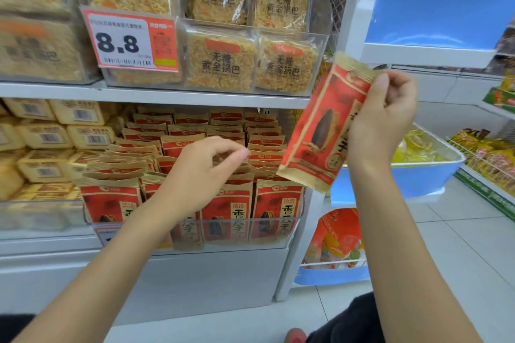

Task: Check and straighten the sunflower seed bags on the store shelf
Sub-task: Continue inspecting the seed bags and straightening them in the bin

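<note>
Several red and tan sunflower seed bags [228, 147] stand in rows on the lower shelf behind a clear plastic front rail [195, 227]. My right hand [381, 122] grips one sunflower seed bag [323, 131] by its right edge, tilted, in the air to the right of the shelf. My left hand [203, 172] hovers over the middle rows with its fingers curled, thumb and forefinger close to a bag top; whether it pinches a bag is unclear.
Above sits a shelf of rice-crust snack packs [220, 61] with an 8.8 price tag [131, 42]. Pale boxed snacks [44, 136] lie to the left. Blue trays [434, 11] and a white upright [354, 3] stand at right, with another rack [490, 159] beyond the tiled aisle.
</note>
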